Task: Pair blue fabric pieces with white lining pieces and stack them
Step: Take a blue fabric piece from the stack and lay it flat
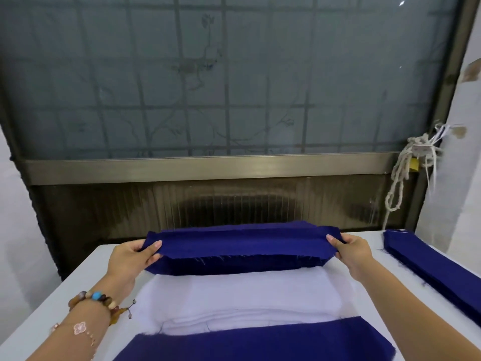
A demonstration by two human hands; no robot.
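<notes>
A long blue fabric piece (239, 244) is held up by both ends above a stack of blue pieces (229, 265) at the far side of the table. My left hand (132, 256) pinches its left end, thumb on top. My right hand (354, 250) pinches its right end. Nearer to me lies a pile of white lining pieces (239, 295). Another blue piece (255, 342) lies across the near end of the white pile.
A second stack of long blue strips (440, 267) lies along the right side of the white table (86, 282). Behind the table stands a frosted window with a metal frame (208, 165). A knotted cord (400, 175) hangs at the right.
</notes>
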